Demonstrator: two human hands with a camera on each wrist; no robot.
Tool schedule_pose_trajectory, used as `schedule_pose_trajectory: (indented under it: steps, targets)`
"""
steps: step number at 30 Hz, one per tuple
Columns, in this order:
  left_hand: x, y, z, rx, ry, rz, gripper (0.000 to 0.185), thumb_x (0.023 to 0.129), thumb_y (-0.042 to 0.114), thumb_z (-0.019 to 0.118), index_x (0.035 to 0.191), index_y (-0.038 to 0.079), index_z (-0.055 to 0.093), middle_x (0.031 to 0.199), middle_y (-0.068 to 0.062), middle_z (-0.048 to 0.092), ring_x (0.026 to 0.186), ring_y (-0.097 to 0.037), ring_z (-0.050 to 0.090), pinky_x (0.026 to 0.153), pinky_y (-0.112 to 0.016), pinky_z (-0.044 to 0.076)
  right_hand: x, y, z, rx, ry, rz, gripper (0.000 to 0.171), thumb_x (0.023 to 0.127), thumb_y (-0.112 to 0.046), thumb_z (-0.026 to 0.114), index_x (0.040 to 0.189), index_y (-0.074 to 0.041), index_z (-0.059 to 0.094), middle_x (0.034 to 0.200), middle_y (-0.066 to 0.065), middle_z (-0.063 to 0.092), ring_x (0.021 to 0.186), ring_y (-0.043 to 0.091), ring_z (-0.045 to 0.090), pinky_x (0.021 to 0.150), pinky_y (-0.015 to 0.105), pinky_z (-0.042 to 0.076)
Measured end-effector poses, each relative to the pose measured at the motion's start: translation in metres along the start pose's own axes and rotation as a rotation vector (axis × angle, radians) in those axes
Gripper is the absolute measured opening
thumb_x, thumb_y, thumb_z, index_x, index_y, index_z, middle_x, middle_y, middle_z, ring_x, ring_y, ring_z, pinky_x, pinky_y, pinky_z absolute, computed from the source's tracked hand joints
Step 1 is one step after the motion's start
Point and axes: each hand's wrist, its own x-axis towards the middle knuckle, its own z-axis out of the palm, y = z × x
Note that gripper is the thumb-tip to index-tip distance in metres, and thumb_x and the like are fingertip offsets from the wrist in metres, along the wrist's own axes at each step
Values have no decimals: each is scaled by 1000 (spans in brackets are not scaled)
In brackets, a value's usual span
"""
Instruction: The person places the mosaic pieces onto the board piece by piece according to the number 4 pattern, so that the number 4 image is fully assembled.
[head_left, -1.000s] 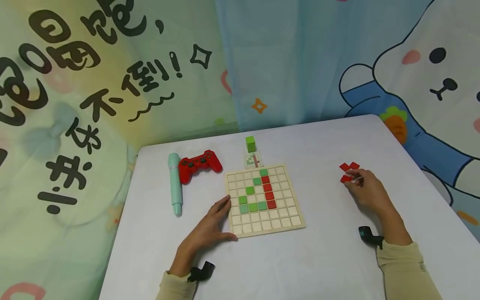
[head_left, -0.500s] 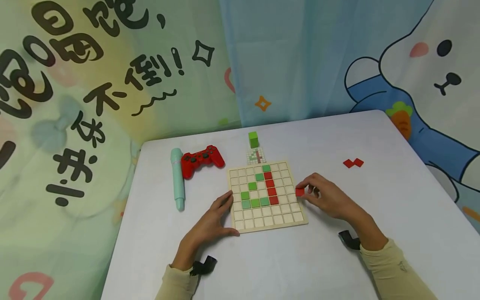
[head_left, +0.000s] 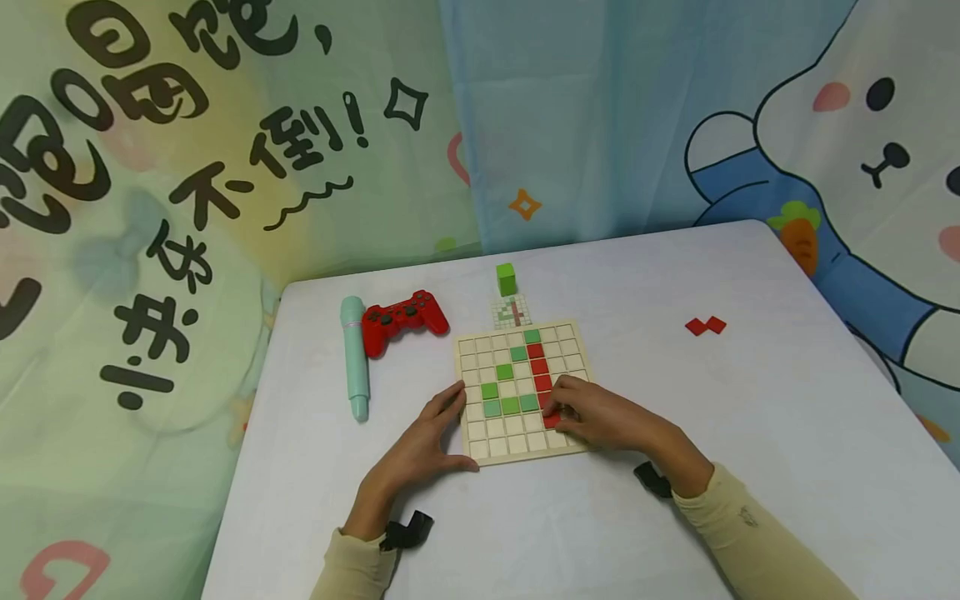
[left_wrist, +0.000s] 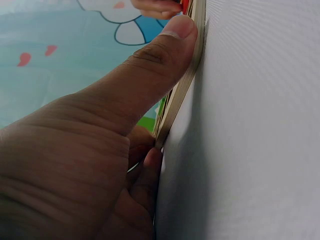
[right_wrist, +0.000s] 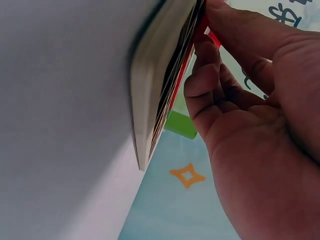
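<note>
From where I watch, my right hand lies over the lower right of the wooden grid board, fingertips curled onto a red tile at the bottom of the red column. The fingers hide most of the tile, so I cannot tell whether it already sits flat in its cell. The right wrist view shows the fingers bent against the board's top face with red showing at the fingertips.

My left hand braces the board's near left corner, fingers straight along the left edge and thumb pressed flat to the near rim; it grips nothing.

The board lies flat on the white table, roughly square, its sides turned slightly askew to the table's near edge. In its cells stand a column of red tiles running away from me, long axis front to back, topped by a green tile. More green tiles form a diagonal and a short row to the column's left. The other cells visible hold pale tiles.

Beyond the board lie a small pattern card and a green cube. A red game controller and a mint toy microphone lie to the left, and two spare red tiles lie well apart on the right.
</note>
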Motion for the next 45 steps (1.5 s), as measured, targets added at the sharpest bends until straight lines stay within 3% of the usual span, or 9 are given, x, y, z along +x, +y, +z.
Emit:
schedule_pose_trajectory:
  steps: [8,14,19,26,31,34,37,40,45]
  targets:
    - [3,2,-2,17,10,35,117,77,34,97,168,5,29,180,-5,21,166,-32,24,128,-52,38,3,0,-3,-41,21,-40,10,97,-11,78,104,-17,74,108,-4,64,99,9,59,87,27,56]
    - [2,1,-1,4,-4,-4,120,76,33,98,168,8,27,180,-3,21,167,-29,22,131,-50,35,-4,4,-10,11,51,-6,13,100,-17,75,113,-18,76,113,-6,67,99,7,59,87,26,56]
    - [-2,1,0,-8,10,-18,119,75,32,98,168,9,28,180,-2,21,167,-28,22,131,-49,35,-22,23,-29,68,310,38,17,99,-5,74,114,-13,75,109,-3,70,89,6,56,77,19,52]
    - [-5,0,1,-15,12,-18,119,75,32,99,168,10,29,180,-1,22,167,-28,23,129,-49,37,-61,63,-51,120,688,124,22,100,3,68,118,-9,74,110,7,72,95,-5,58,84,2,47]
    - [-1,1,-1,-16,-2,-16,118,76,32,98,169,10,28,180,2,21,167,-26,23,129,-48,38,-77,93,-67,166,838,279,23,106,-4,63,127,-2,70,117,3,70,101,-10,57,85,-1,44]
    - [-1,1,-1,-12,-3,-14,118,76,32,98,168,9,29,180,1,22,167,-27,23,129,-49,38,-79,107,-73,113,819,454,30,109,-14,60,137,-5,66,131,13,64,106,3,56,80,1,40]
    - [-1,1,0,-18,-2,-12,117,76,32,98,168,9,30,180,0,22,167,-28,24,128,-50,39,-76,118,-77,61,754,580,39,110,-17,57,148,-6,59,143,24,54,112,25,56,79,9,39]
    - [-1,1,0,-18,1,-12,118,76,32,98,169,10,29,180,1,21,167,-28,24,128,-50,39,-74,128,-78,37,695,626,49,109,-17,57,157,-5,50,150,29,45,117,40,54,83,21,43]
    - [-1,1,1,-1,9,-11,118,76,34,98,169,11,30,180,2,22,166,-27,26,127,-49,41,-73,141,-77,14,649,623,53,108,-17,59,157,-1,48,144,31,44,112,40,52,82,33,42]
